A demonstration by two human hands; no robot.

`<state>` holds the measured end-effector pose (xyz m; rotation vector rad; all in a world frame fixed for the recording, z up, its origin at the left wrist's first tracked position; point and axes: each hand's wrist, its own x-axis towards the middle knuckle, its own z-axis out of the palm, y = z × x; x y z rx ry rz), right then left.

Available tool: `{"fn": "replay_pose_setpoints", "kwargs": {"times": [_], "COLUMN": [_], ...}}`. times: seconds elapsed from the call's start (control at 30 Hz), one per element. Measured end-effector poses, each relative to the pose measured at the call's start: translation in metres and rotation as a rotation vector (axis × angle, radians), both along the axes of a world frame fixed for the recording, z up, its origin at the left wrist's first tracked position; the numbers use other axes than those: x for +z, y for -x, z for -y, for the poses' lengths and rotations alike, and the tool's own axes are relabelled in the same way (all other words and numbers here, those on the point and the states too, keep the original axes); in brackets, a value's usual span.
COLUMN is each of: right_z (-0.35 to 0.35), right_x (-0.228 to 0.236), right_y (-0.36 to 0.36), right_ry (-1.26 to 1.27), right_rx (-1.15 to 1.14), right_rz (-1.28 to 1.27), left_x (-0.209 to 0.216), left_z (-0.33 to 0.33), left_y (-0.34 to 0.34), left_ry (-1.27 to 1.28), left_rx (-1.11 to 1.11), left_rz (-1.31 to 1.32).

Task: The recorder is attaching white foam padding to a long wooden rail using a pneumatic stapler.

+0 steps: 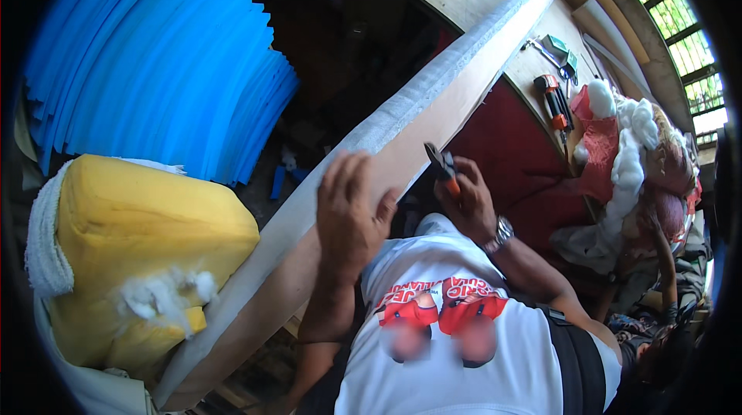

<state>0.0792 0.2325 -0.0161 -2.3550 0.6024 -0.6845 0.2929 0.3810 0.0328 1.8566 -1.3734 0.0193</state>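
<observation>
A long wooden board (pixel 433 117) runs diagonally from lower left to upper right, its upper edge wrapped in grey fabric (pixel 464 52). My left hand (pixel 349 210) lies over the board's middle, fingers reaching onto the grey fabric and thumb on the bare wood, holding it. Just to the right, my right hand (pixel 466 202), with a wristwatch (pixel 501 234) on it, grips pliers (pixel 442 164) with orange handles. The dark jaws of the pliers point up at the board's lower edge.
A yellow foam cushion (pixel 139 245) with white stuffing sits at lower left, below a stack of blue foam sheets (pixel 154 52). Right of the board are red fabric (pixel 502 144), a wooden tabletop (pixel 533 59) with an orange-black tool (pixel 553 98), and white wadding (pixel 630 133).
</observation>
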Motion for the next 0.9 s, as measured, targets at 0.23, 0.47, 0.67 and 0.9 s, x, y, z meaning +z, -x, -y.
{"fn": "replay_pose_setpoints", "kwargs": {"times": [0.23, 0.47, 0.67, 0.9], "right_z": [0.048, 0.060, 0.061, 0.094], "right_x": [-0.011, -0.019, -0.014, -0.061], "right_y": [0.009, 0.028, 0.023, 0.021], "right_ry": [0.390, 0.157, 0.116, -0.085], "right_rx": [-0.204, -0.188, -0.213, -0.162], "right_rz": [-0.241, -0.307, -0.344, -0.129], "left_x": [-0.009, -0.033, -0.039, -0.037], "left_z": [0.020, 0.034, 0.041, 0.055], "left_y": [0.010, 0.036, 0.034, 0.046], "left_ry": [-0.402, -0.404, -0.387, -0.404], "left_rx": [0.079, 0.087, 0.087, 0.089], "left_rz": [0.128, 0.275, 0.302, 0.303]}}
